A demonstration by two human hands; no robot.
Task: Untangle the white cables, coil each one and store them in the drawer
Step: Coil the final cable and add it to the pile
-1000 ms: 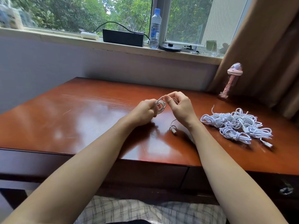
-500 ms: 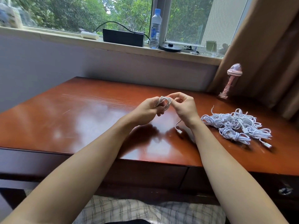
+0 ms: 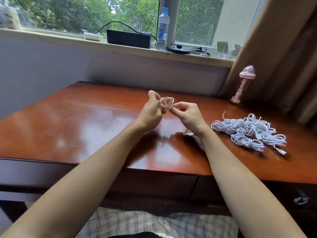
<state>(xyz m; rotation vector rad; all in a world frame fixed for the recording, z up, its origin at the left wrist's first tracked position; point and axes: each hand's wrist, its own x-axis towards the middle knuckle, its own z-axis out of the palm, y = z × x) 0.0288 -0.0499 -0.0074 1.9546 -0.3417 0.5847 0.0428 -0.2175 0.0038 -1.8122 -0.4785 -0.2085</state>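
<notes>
- Glossy red-brown wooden desk [image 3: 85, 126], window glare across top.
- Pale lilac wall [image 3: 51, 66] behind desk, up to sill.
- Beige window sill [image 3: 51, 38] carrying black box [image 3: 128, 38], clear water bottle [image 3: 163, 28], small clutter at right.
- Wide window [image 3: 68, 12], white upright frame post [image 3: 173, 19], green trees outside.
- Brown curtain [image 3: 283, 48] at right, down to desk's back corner.
- Soft daylight from window.

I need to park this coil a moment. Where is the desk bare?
The reddish-brown wooden desk is bare on its left half, from the left hand to the left edge, and along the back wall. Crowded: the right side, under the heap of white cables.
</notes>
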